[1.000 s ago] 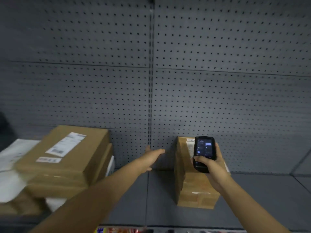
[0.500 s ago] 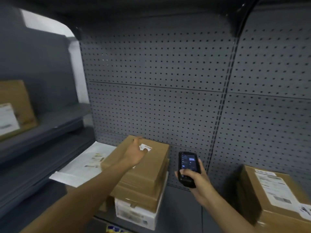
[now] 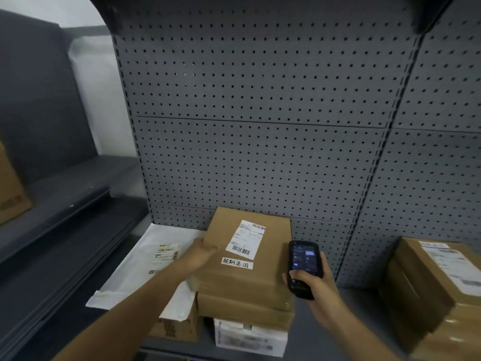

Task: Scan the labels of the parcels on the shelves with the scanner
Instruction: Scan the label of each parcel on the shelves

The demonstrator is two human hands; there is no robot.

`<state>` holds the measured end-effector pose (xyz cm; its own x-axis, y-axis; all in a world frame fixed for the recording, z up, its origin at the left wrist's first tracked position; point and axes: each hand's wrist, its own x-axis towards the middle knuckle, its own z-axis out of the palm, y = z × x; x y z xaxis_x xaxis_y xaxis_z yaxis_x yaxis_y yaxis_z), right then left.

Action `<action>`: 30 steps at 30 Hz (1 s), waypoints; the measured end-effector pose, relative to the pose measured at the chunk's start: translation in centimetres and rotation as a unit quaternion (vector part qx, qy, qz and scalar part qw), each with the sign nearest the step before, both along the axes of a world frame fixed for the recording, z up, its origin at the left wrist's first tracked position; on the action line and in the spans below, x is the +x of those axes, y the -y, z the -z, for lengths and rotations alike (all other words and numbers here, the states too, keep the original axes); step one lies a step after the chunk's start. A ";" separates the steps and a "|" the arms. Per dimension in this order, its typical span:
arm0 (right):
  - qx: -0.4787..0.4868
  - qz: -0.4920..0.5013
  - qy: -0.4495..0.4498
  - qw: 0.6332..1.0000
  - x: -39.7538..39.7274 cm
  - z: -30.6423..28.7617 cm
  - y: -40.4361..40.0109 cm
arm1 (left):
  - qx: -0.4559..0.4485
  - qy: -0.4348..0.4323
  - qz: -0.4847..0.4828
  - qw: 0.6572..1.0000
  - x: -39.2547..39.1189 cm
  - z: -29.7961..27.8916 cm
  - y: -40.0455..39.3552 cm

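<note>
The left hand (image 3: 201, 252) is on the left edge of the top brown parcel (image 3: 247, 256), fingers curled over that edge and gripping it; this parcel crowns a stack, with a second brown box (image 3: 244, 312) under it and a white box (image 3: 250, 337) at the bottom; its white shipping label (image 3: 246, 239) faces up, barcodes showing, and just below that sits a small white strip with handwritten characters (image 3: 237, 263); the right hand (image 3: 316, 287) is clamped round the black scanner (image 3: 303, 267), thumb laid across its lower front, screen lit and turned toward the camera; the scanner is upright just beside the top parcel's right edge, whether it touches I cannot tell; to the left of the stack a white mailer bag (image 3: 145, 267) lies flat with its own label, draped over a small brown carton (image 3: 177, 328); further right, well apart from the stack, another brown parcel (image 3: 429, 290) stands with a label on top; all of it rests on the grey shelf (image 3: 346, 332) against a grey pegboard back panel (image 3: 260, 126); at far left, a brown box (image 3: 10, 194) sits on a neighbouring shelf.
</note>
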<state>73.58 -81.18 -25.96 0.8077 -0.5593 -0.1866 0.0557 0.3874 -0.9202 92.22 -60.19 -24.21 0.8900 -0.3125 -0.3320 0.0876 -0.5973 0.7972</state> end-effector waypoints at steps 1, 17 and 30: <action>-0.010 0.008 -0.005 1.000 0.1 0.2 -0.1 | -0.016 -0.011 0.006 1.000 0.0 0.2 0.1; -0.027 0.031 -0.008 0.999 -0.6 -0.3 -1.4 | -0.177 -0.130 0.016 0.975 0.8 1.3 -1.3; -0.021 0.031 0.019 0.999 -4.8 -3.3 -3.2 | -0.306 -0.161 0.049 0.937 -3.9 -2.0 -2.1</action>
<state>68.77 -77.99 -22.70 0.7775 -0.6147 -0.1328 0.1129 0.3442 -0.9321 88.27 -58.10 -22.25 0.7313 -0.6074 -0.3103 0.3513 -0.0546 0.9347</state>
